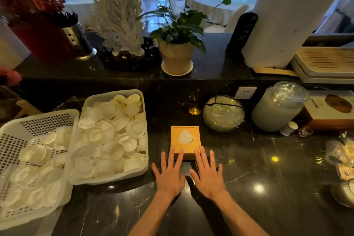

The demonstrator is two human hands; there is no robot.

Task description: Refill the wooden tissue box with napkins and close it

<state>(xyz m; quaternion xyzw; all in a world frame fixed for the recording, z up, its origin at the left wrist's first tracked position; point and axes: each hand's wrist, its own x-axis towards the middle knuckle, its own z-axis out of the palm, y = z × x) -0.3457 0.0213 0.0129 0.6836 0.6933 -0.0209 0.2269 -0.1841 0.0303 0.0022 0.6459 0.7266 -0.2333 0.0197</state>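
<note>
A square, light wooden tissue box [185, 142] sat closed on the dark marble desk [268, 168], a white napkin [185, 136] poking through its top opening. The left hand [169, 175] and right hand [207, 175] lay flat, fingers spread, fingertips touching the box's near edge. Two white plastic baskets [76, 119] of small white dishes stood well to the left.

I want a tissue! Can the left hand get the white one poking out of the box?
Probably yes. The left hand lies flat with fingertips already on the box, and the tissue sticks up just beyond them, with nothing covering it.
</note>
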